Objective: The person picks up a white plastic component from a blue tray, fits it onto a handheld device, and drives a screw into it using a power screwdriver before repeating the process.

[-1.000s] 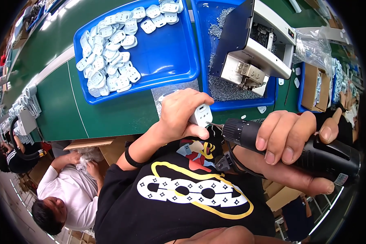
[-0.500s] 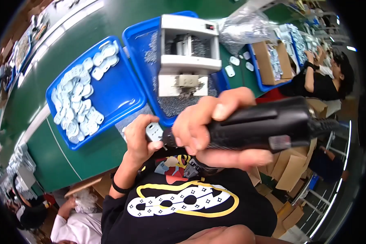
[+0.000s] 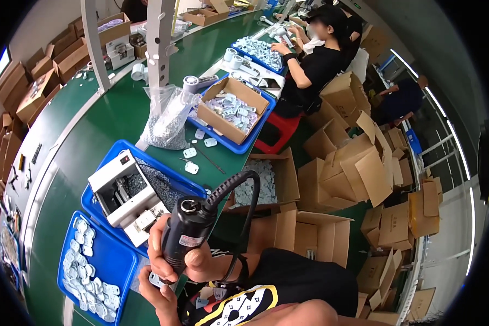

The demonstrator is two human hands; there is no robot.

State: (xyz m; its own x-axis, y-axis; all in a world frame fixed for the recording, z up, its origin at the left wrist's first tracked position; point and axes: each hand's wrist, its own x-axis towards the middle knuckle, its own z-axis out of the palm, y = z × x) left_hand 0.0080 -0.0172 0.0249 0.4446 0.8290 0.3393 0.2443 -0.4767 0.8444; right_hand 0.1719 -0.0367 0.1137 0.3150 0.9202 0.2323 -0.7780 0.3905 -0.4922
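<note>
My right hand (image 3: 201,262) is wrapped round a black electric screwdriver (image 3: 186,231), its lower end pointing down toward my left hand (image 3: 162,300). A small light-blue plastic casing (image 3: 155,280) is pinched between the left thumb and fingers. The screwdriver's tip is hidden behind my fingers, so I cannot tell whether it touches the casing. Just beyond stands a white screw feeder (image 3: 129,196), inside a blue tray (image 3: 126,145) strewn with small dark metal screws. On the left, another blue tray (image 3: 126,261) bears a heap of similar light-blue casings (image 3: 84,271).
A clear bag (image 3: 168,122) of small metal parts stands behind the feeder, with loose casings (image 3: 190,168) beside it. Farther off is a cardboard box (image 3: 228,111) of parts. A co-worker (image 3: 323,57) sits at the far bench; cartons (image 3: 353,163) crowd the right side. The screwdriver's cord (image 3: 250,201) loops rightward.
My view has swung to the right, bringing the far bench and cartons in. The screwdriver now stands more upright; both hands keep their hold.
</note>
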